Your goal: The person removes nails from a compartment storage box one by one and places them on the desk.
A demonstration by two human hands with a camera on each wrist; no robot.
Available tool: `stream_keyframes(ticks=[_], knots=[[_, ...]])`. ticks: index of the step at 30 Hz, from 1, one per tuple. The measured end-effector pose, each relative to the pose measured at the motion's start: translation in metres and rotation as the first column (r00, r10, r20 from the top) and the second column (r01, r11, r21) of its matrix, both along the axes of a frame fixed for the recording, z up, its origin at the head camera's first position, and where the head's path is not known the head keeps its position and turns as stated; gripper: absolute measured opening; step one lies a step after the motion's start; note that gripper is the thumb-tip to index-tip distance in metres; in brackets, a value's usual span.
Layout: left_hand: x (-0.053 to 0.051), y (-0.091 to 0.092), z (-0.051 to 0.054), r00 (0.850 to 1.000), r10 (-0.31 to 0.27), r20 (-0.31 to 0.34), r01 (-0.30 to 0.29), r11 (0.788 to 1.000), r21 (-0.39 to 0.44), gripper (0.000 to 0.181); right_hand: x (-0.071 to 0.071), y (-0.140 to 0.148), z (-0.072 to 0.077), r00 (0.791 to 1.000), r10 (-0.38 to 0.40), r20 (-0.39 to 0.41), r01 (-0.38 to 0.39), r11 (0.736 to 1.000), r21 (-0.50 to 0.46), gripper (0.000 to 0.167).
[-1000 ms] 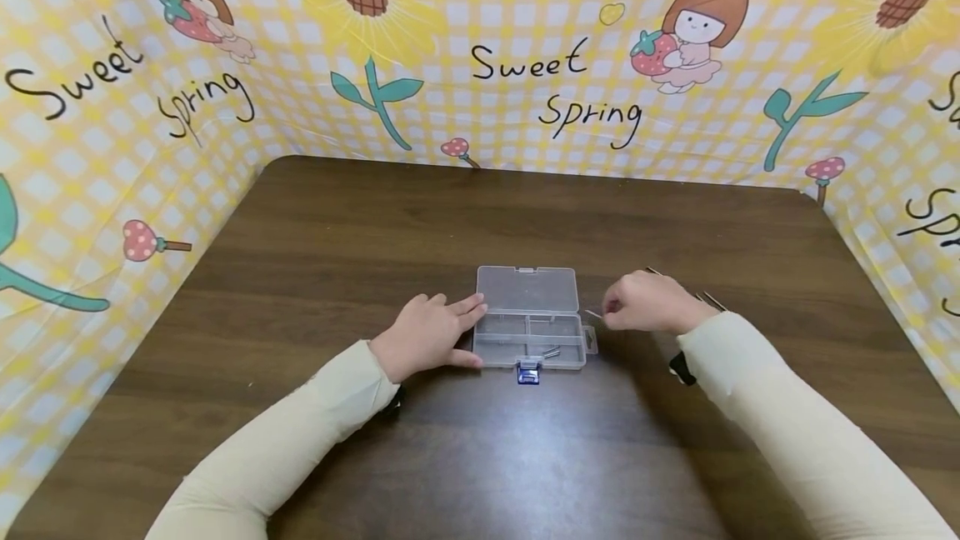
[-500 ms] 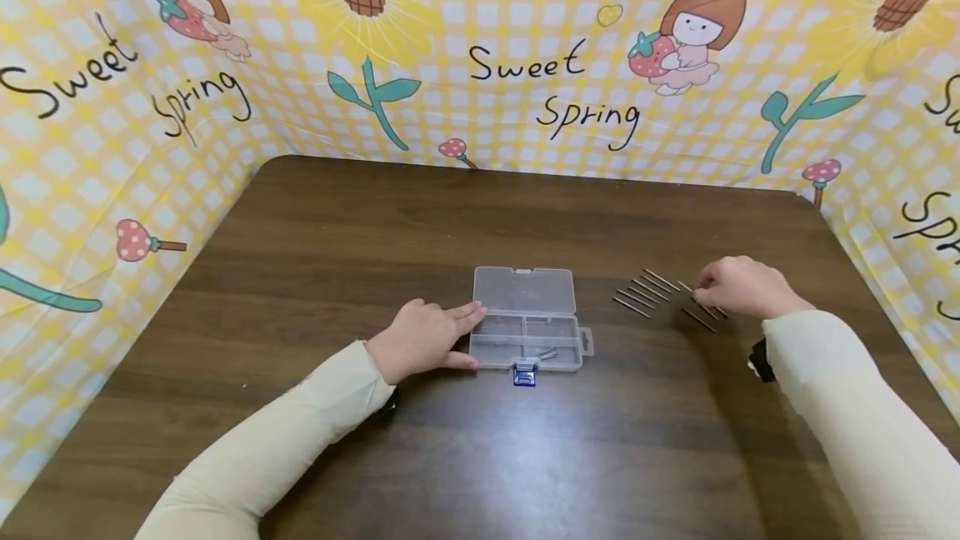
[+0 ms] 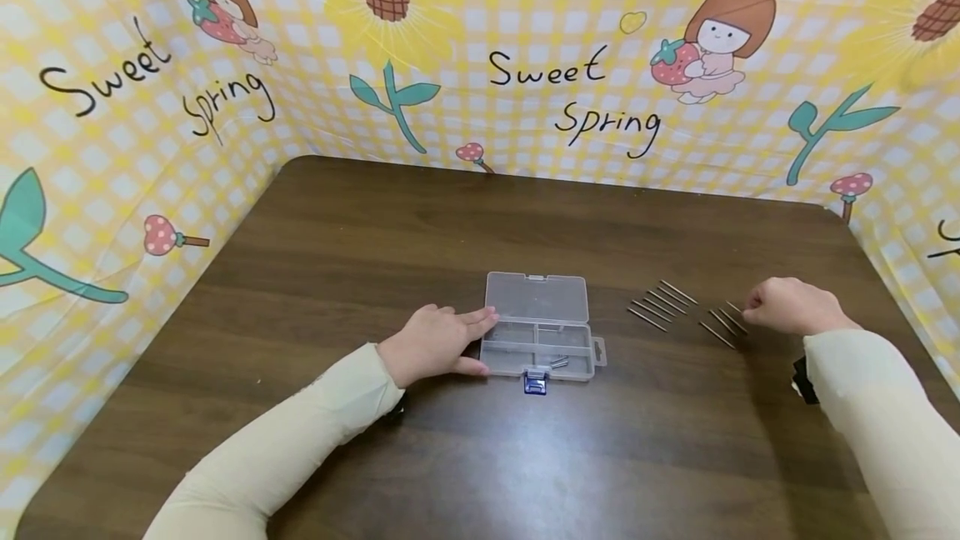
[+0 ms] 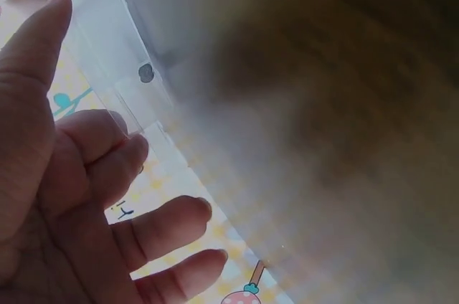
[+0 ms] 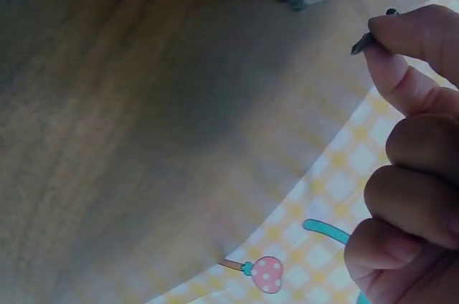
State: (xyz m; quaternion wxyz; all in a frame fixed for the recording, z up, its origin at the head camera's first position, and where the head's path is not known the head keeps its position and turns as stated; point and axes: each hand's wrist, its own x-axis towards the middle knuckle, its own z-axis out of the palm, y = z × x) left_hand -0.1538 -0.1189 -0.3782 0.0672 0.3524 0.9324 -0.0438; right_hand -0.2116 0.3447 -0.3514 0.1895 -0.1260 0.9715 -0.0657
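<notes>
A clear plastic divided box (image 3: 573,338) stands with its lid (image 3: 536,297) laid back and its blue latch (image 3: 535,383) toward me. My left hand (image 3: 431,344) rests against the box's left side, fingers fairly straight; the left wrist view shows the thumb (image 4: 43,39) and fingertips by the clear plastic. Several short metal pieces (image 3: 559,362) lie in the front right compartment. Over to the right, my right hand (image 3: 795,307) is at the end of a small row of nails (image 3: 717,335). Thumb and forefinger pinch a nail, its pointed tip (image 5: 361,44) showing in the right wrist view.
Another group of nails (image 3: 648,319) lies in a slanted row between the box and my right hand. A clear hanging tab (image 3: 600,352) sticks out of the box's right side. Patterned cloth (image 3: 570,140) encloses the back and sides of the brown wooden table (image 3: 420,215).
My right hand has moved from beside the box rightward to the far row of nails and now pinches one. My left hand stays at the box. The head view has shifted slightly.
</notes>
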Motion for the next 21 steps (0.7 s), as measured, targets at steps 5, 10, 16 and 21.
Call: stream_keyframes(ticks=[5,10,16,21], knots=[[0.002,-0.002,0.0,0.996,-0.047,-0.07,0.048,0.999,0.004,0.073,0.001,0.003,-0.004,1.0,0.0,-0.008,0.0,1.0,0.001,0.019],[0.002,-0.005,0.0,0.992,-0.07,-0.107,0.072,0.997,0.015,0.072,0.0,0.003,-0.01,1.0,-0.003,-0.026,0.002,1.0,-0.005,0.02],[0.001,-0.005,-0.002,0.994,-0.072,-0.084,0.076,0.996,0.045,0.072,0.001,0.003,-0.015,1.0,-0.014,-0.025,0.014,1.0,-0.007,0.018],[0.001,-0.004,-0.002,0.997,-0.061,-0.047,0.063,0.997,0.043,0.072,0.002,0.003,-0.017,0.999,-0.03,-0.027,0.03,1.0,-0.006,0.02]])
